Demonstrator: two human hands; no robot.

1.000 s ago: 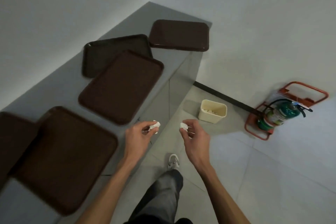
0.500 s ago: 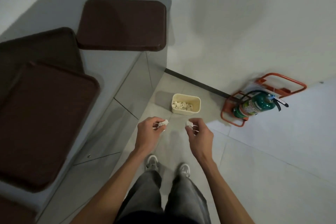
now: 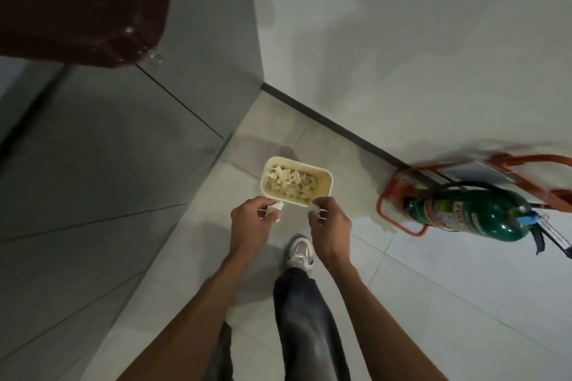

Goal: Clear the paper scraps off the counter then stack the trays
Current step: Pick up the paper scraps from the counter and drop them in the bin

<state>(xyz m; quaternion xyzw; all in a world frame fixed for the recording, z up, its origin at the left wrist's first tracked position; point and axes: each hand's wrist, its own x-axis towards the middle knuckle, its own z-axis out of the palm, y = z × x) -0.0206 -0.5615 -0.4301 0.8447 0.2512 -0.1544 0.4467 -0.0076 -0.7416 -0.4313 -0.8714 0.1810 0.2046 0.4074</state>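
Head view shows the cream bin (image 3: pixel 327 184), well ahead a second ago, now just beyond both hands. The left hand (image 3: pixel 247 224) pinches one paper scrap (image 3: pixel 277 206), the right hand (image 3: pixel 330 224) a second scrap (image 3: pixel 314 211); dropping them in looks next.

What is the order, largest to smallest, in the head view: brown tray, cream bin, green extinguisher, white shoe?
1. brown tray (nearest the camera, cut off by the frame)
2. green extinguisher
3. cream bin
4. white shoe

White wall (image 3: pixel 402 25) meets pale tiled floor (image 3: pixel 464 303), a green extinguisher (image 3: pixel 476 215) against it.
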